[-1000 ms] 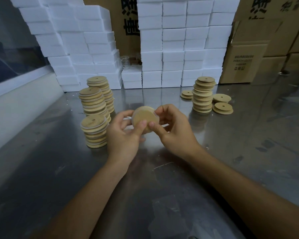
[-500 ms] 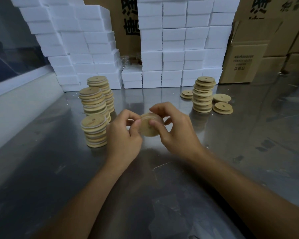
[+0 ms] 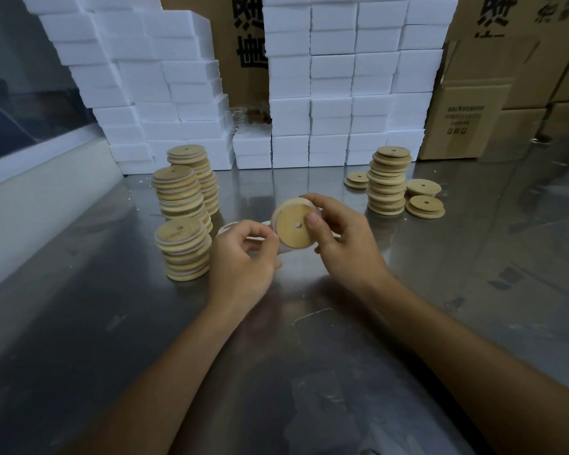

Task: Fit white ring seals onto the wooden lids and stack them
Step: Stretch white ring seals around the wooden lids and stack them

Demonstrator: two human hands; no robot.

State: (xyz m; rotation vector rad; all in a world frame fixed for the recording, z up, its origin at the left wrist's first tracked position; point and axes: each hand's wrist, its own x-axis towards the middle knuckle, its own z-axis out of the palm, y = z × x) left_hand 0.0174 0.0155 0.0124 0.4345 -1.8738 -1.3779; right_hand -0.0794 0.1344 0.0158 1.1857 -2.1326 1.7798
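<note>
1. So the step in hand looks like the fitting itself. The right hand (image 3: 339, 238) has its thumb and fingers curled round the edge of one wooden lid (image 3: 294, 228), held up above the bench (image 3: 440, 290) between the two hands, tilted with its flat face and small centre hole toward the camera.

2. There's a white ring seal (image 3: 284, 250) showing as a pale rim along the lid's left and lower edge. Whether it's fully seated all round I can't tell, since the far side is hidden.

3. The left hand (image 3: 243, 254) is curled in, with thumb and fingertips pinching at the lid's lower left edge, right where the seal shows. Looks to me like it's working the ring on.

4. Something pale and ring-like lies on the bench just behind the left hand. Probably spare seals, but it's too blurry to be sure.

5. Three stacks on the left (image 3: 183, 247) show white edges between the lids, so I'd guess those are finished. The stack on the right (image 3: 388, 182) and the loose lids beside it look bare.

6. Next move, my guess: run the fingers round the rim until the seal sits even, then set the lid flat and centred on the nearest left stack. That stack leans a little, so place it gently.
</note>
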